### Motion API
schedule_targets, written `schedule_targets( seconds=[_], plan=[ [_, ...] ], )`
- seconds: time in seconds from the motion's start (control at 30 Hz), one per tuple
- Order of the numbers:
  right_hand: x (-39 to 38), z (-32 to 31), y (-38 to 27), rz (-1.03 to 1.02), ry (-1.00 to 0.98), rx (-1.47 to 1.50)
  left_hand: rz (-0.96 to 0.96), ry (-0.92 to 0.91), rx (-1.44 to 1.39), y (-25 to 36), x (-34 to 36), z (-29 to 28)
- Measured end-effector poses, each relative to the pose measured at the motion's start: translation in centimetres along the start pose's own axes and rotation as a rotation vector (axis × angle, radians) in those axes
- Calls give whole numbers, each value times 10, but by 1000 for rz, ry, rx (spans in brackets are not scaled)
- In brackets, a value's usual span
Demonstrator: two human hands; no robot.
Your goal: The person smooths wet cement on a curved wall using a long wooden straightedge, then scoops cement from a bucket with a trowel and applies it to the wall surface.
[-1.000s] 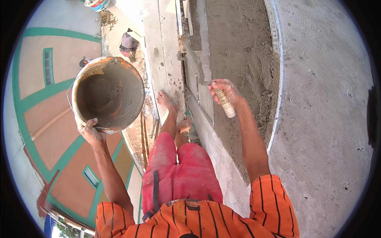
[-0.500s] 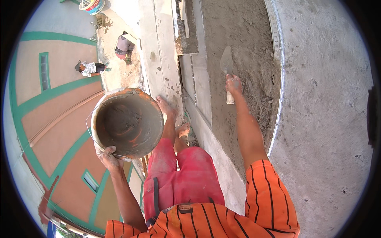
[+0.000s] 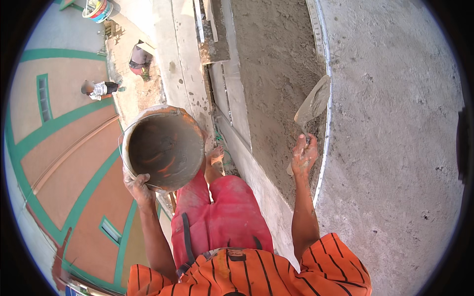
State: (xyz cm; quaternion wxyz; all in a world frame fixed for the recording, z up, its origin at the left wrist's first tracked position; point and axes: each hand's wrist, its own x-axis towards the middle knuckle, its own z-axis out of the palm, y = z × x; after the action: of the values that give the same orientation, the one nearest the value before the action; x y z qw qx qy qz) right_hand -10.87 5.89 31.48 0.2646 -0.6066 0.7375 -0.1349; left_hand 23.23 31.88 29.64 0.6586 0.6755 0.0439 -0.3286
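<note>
My left hand grips the near rim of a bucket, thumb over the edge. The bucket is tipped so its mouth faces me, and grey wet mortar coats its inside. In my right hand is a trowel, closed around its handle, which is partly hidden by the hand. The trowel's blade lies over the right side of a strip of wet mortar, close to a pale edging strip. Whether the blade touches the mortar I cannot tell.
Right of the edging strip lies a rough grey concrete surface. A stepped concrete ledge runs beside my bare feet. Below at left are a standing person, a bent-over person, a paint bucket and a green-trimmed wall.
The trowel has swung right toward the edging strip, its blade now tilted, and my right hand has drawn nearer to me. The bucket stays in my left hand.
</note>
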Motion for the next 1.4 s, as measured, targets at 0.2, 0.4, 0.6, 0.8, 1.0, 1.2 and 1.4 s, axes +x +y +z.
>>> schedule_targets(
  seconds=[0.2,0.4,0.6,0.8,1.0,1.2,1.4],
  plan=[
    [-52,-45,3,-83,126,-311,-54,-9,-25,-6,-9,11],
    [-80,-64,-63,-154,-549,67,-18,-32,-15,-20,-15,12],
    [-4,-17,-53,326,-1060,486,-55,-48,16,-9,-20,9],
    [-30,-59,-13,206,-430,219,-29,46,64,-14,-23,-3],
    [51,87,45,-87,-340,-86,-88,-13,43,-14,-12,-3],
    [49,78,61,-93,-164,-219,-75,-14,42,-3,-20,9],
    [-20,-6,29,97,-62,-86,-57,-82,61,-10,-23,36]
  ],
)
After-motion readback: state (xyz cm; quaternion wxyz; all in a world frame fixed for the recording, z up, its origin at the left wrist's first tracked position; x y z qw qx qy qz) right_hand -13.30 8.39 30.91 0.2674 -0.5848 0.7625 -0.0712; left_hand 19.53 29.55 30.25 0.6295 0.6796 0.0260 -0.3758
